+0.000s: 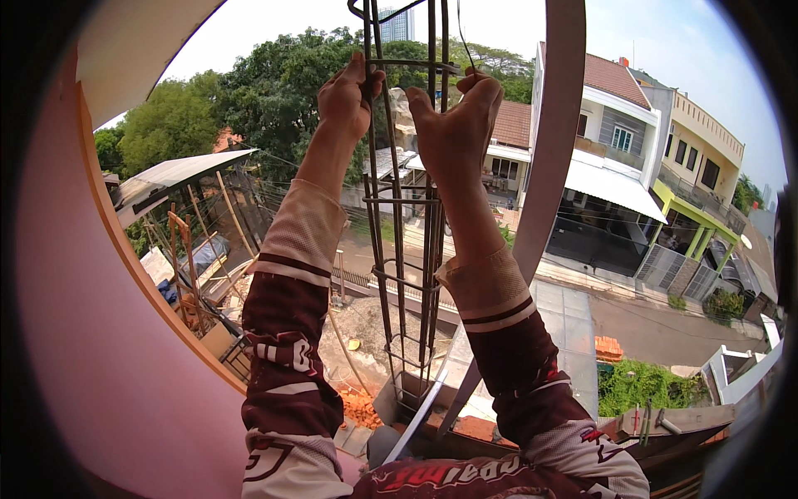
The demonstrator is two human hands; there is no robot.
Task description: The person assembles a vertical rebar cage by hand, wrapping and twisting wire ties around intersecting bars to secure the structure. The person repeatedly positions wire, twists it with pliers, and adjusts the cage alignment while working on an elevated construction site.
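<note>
A tall cage of dark steel rebar [376,233] stands upright in front of me, its vertical bars tied together by bent square stirrups [403,200]. Raised high, my left hand [347,98] is closed round the left vertical bar, just below an upper stirrup [411,63]. To the right of the cage, at about the same height, my right hand [459,116] pinches a thin wire [460,32] that rises from the fingertips. The palm side of the right hand is partly hidden, and the cage's top runs out of view.
A pinkish post [559,125] slants up just right of my right hand. On the left curves a pink wall [108,308]. Far below lie broken orange bricks [359,409] and a street [657,328]. Tools rest on a wooden board [690,422] at lower right.
</note>
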